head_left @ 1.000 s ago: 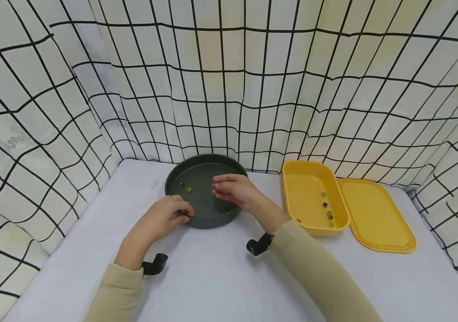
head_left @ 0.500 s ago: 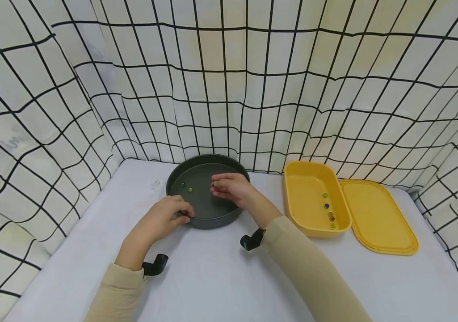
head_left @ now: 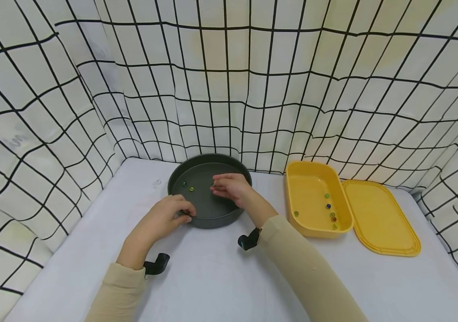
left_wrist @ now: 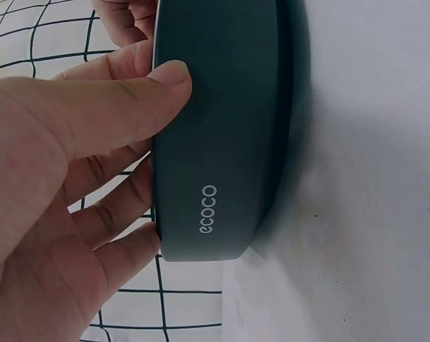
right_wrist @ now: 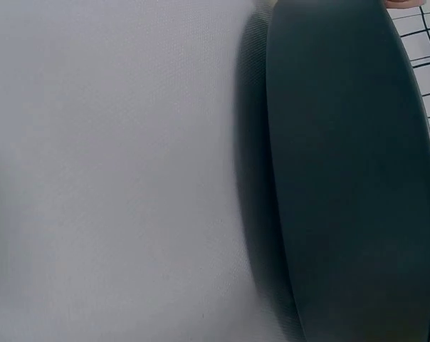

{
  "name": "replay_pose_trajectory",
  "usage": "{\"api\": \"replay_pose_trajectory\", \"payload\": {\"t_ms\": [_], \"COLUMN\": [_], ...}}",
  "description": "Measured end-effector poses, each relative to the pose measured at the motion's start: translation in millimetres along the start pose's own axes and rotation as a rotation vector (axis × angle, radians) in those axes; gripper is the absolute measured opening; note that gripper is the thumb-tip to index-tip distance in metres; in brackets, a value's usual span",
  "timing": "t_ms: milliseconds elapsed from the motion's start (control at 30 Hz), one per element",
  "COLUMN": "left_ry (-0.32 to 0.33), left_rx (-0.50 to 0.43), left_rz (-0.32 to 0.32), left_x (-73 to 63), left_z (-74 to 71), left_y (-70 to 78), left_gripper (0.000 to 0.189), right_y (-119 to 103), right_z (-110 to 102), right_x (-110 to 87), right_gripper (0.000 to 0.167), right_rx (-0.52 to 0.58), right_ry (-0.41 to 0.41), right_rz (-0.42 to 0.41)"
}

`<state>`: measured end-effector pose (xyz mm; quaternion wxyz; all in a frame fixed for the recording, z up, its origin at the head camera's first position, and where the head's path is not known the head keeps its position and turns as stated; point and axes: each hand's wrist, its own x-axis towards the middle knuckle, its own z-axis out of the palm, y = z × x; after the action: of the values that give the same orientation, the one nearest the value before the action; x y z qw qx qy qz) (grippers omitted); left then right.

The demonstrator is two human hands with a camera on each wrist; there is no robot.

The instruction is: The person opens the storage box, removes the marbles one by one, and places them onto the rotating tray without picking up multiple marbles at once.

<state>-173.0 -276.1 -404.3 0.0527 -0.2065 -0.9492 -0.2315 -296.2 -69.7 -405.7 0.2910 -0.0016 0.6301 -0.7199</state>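
Observation:
A dark grey-green round pan (head_left: 208, 210) marked "ecoco" sits on the white table. My left hand (head_left: 166, 217) grips its near-left rim. In the left wrist view the thumb (left_wrist: 140, 100) presses the outer wall (left_wrist: 222, 135), with the fingers reaching over the rim. My right hand (head_left: 230, 188) is over the pan's right side, fingertips pointing left; whether they pinch anything is too small to tell. A yellow-green marble (head_left: 191, 189) and a dark green marble (head_left: 184, 184) lie in the pan. In the right wrist view the pan wall (right_wrist: 354, 171) hides most of that hand.
Right of the pan stands a yellow box (head_left: 303, 188) with several marbles, including a blue marble (head_left: 328, 206) and a marble by its left wall (head_left: 296, 213). Its flat yellow lid (head_left: 381, 219) lies beside it. Black netting over white cloth (head_left: 229, 89) encloses the table.
My right forearm has swung slightly left while its fingers stay over the pan. A marble by the yellow box's left wall has shifted slightly. The left hand keeps its grip.

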Motion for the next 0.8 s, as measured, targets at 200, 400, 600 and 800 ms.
{"api": "replay_pose_trajectory", "payload": {"t_ms": [200,400,600,800], "left_ry": [-0.002,0.007,0.008,0.01], "left_rx": [0.006,0.004,0.0,-0.002], "left_rz": [-0.004,0.002,0.007,0.012], "left_x": [0.4,0.2,-0.3,0.0], "left_z": [0.6,0.2,-0.2,0.5], "left_y": [-0.7,-0.1,0.1,-0.1], "left_gripper": [0.015,0.016,0.016,0.016], "right_y": [1.4,2.7,3.4,3.6], "right_z": [0.3,1.1,1.0,0.0], "right_x": [1.6,3.1,2.6,0.8], "right_gripper": [0.038,0.039,0.038,0.037], "right_rx": [-0.004,-0.006,-0.01,-0.013], "right_ry": [0.002,-0.009,-0.025,-0.031], "right_rz": [0.013,0.014,0.008,-0.019]}}
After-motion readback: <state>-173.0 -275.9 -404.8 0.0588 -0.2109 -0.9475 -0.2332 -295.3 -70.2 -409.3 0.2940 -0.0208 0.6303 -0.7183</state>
